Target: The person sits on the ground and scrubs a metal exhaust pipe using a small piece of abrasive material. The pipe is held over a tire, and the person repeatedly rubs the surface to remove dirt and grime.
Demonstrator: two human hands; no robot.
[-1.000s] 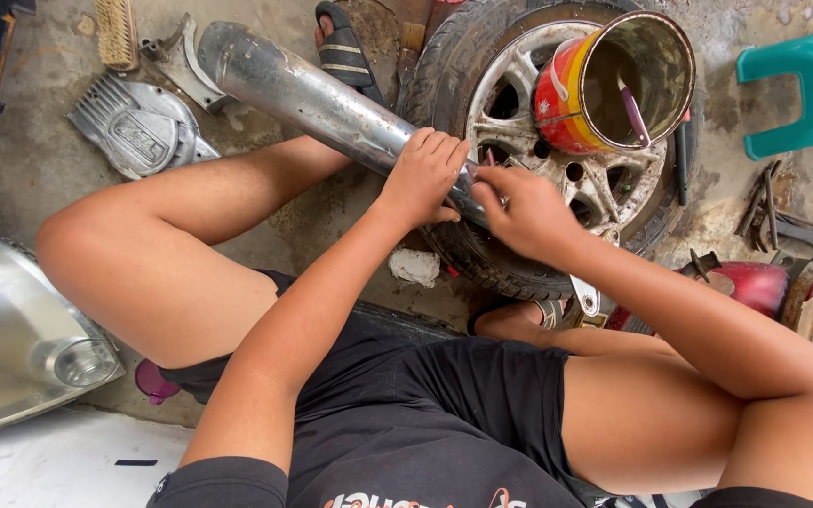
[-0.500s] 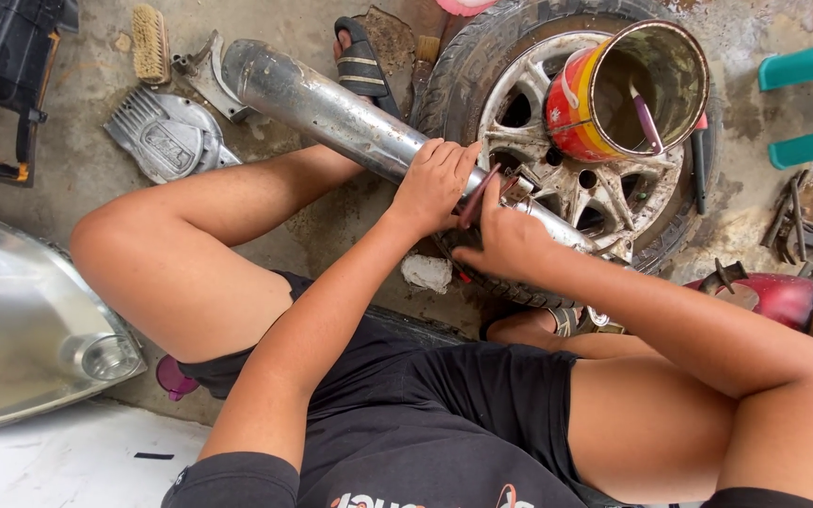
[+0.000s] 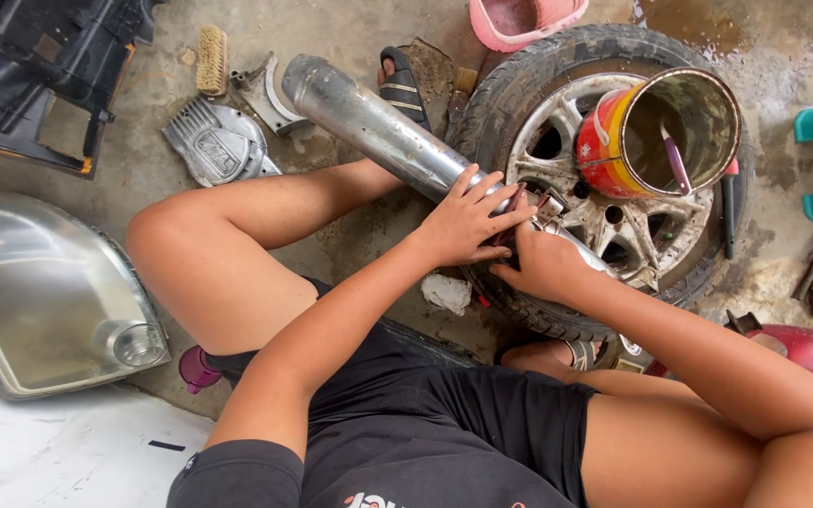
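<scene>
Risks first, biggest item down.

The wheel (image 3: 604,226), tyre still on its alloy rim, lies flat on the concrete floor (image 3: 359,245) and serves as the workbench. It looks stable, but everything on it sits on uneven spokes.

The exhaust pipe (image 3: 369,122) is long and lies diagonally, far end out past the tyre, near end across the rim. It is round and bare metal, so I'd expect it to roll or slide off the tyre shoulder if hand pressure goes sideways. A foot in a sandal (image 3: 402,85) sits right beside the far end, so a shifting pipe could land on the toes.

The open tin can (image 3: 656,136), red and yellow outside with a stick standing in it, sits on the spokes just beside the pipe. A jolt through the pipe could tip it. Contents can't be made out.

Hands: the left hand (image 3: 463,226) lies palm down over the pipe, fingers spread and half curled, pressing rather than gripping. The right hand (image 3: 543,268) is closed round the pipe's near end from below, fingers tucked under. There is something small and dark between the two hands, and I can't tell what it is. Both hands touch the pipe and nearly touch each other. Pinch risk is at the spoke gaps under the right hand's knuckles.
</scene>
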